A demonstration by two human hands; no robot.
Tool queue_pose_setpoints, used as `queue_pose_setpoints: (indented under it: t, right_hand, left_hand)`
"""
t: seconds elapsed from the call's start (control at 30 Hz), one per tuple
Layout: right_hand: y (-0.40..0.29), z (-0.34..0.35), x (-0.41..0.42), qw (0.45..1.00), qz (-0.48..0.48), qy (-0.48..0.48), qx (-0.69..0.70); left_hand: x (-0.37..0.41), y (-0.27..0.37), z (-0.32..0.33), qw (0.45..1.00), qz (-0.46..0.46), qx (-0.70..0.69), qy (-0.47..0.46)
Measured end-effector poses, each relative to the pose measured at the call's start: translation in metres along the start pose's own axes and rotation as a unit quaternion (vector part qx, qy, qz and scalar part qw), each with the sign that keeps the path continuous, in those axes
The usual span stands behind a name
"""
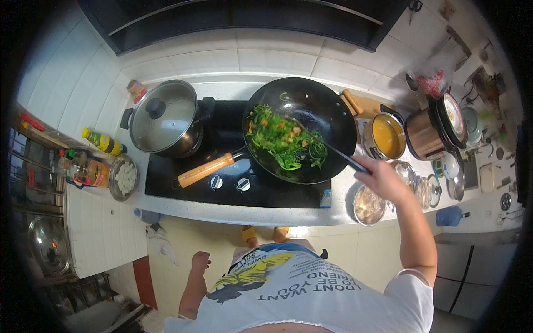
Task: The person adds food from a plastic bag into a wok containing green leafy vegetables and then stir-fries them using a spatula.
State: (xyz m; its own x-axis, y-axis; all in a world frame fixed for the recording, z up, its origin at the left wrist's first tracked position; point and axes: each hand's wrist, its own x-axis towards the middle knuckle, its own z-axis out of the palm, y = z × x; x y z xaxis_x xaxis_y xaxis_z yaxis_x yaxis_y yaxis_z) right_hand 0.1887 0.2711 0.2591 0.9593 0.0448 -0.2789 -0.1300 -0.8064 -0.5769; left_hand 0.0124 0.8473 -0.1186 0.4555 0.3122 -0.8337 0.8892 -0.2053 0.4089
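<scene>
My right hand (383, 177) grips the dark handle of a cooking spatula (343, 155), whose far end is among leafy greens (277, 143) with small orange-brown pieces. The greens lie in the left part of a large black wok (329, 112) on the black gas hob (166, 179). The wok's wooden handle (206, 170) points to the lower left. My left hand (201, 261) hangs low beside my body, away from the counter; it holds nothing that I can see, with its fingers curled. The head of the spatula is partly hidden by the food.
A lidded pot (163, 118) stands left of the wok, a bowl of white cubes (125, 178) at the far left. To the right are a pot of yellow liquid (388, 136), an electric pressure cooker (429, 129) and a covered bowl (369, 206) near the counter's edge. A range hood (250, 16) overhangs the back.
</scene>
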Motion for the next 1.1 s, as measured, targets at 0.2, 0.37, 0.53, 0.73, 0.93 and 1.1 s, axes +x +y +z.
queue_pose_setpoints:
  t: [0.2,0.37,0.53,0.73,0.93,1.1]
  right_hand:
    - [-0.038,0.046,-0.068,0.981,-0.106,0.080,-0.143]
    - [-0.048,0.066,-0.079,0.977,-0.048,0.077,-0.191]
    - [-0.036,0.096,-0.024,0.932,0.007,0.147,-0.330]
    - [-0.041,0.088,-0.022,0.920,0.043,0.183,-0.345]
    - [-0.051,0.090,-0.028,0.924,0.049,0.147,-0.349]
    - [-0.048,0.086,0.005,0.944,0.060,0.185,-0.268]
  left_hand:
    - [0.019,0.002,-0.014,0.999,0.010,0.035,-0.018]
    - [0.031,0.019,-0.023,0.999,0.021,0.040,-0.022]
    - [0.039,0.029,-0.031,0.998,0.025,0.046,-0.026]
    - [0.037,0.015,-0.046,0.998,0.020,0.056,-0.024]
    - [0.044,-0.005,-0.056,0.998,-0.015,0.056,-0.023]
    - [0.053,0.005,-0.056,0.995,-0.016,0.076,-0.055]
